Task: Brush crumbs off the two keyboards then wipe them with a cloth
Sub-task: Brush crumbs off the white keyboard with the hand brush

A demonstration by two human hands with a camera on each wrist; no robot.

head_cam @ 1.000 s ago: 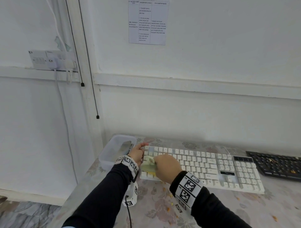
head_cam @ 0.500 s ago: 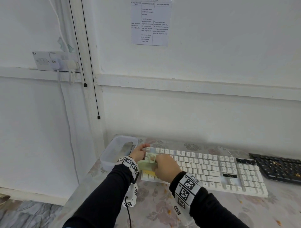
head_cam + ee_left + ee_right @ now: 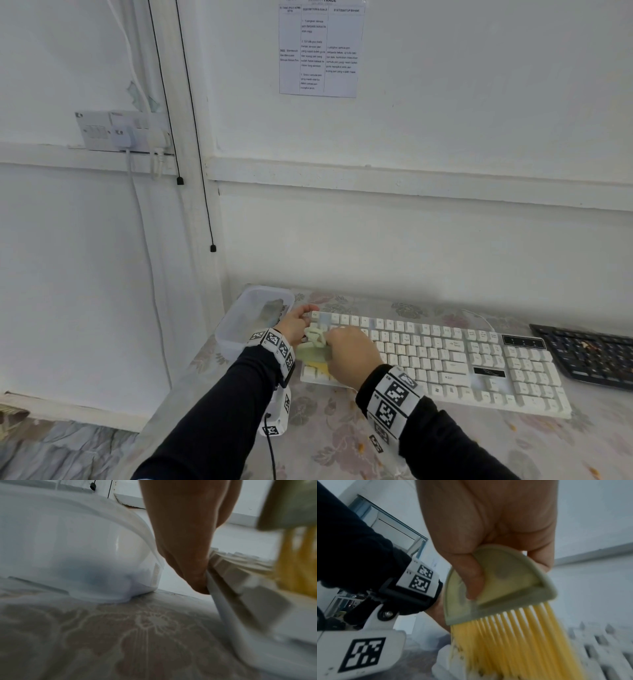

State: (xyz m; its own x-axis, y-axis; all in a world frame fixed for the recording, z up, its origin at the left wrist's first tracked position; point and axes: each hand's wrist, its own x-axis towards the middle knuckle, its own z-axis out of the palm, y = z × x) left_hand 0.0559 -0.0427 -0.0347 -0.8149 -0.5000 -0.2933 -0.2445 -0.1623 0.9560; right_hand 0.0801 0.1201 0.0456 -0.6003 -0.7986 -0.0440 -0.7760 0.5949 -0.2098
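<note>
The floral-patterned tablecloth (image 3: pixel 342 442) fills the lower part of the head view, and on it the long white plastic keyboard (image 3: pixel 445 363) lies with its long axis running from lower centre out toward the right edge of the frame. A black keyboard (image 3: pixel 589 356) with crumbs on its keys sits just beyond it at the far right, well apart from both hands. Left of centre, a translucent plastic tub (image 3: pixel 239 329) stands just beside the white keyboard's left end. The right hand (image 3: pixel 349 353) is over that left end, thumb and fingers curled and pinching the pale green, half-round plastic head of a brush (image 3: pixel 501 580), its yellow bristles (image 3: pixel 513 642) pointing down onto the keys. The left hand (image 3: pixel 296 325) grips the keyboard's left edge, fingers curled over its far corner and a finger pressed to its side wall in the left wrist view. Nearly all the unbrushed keys lie rightward of the bristles, so the stroke likely has to travel along the long axis, with the right hand the nearer one.
</note>
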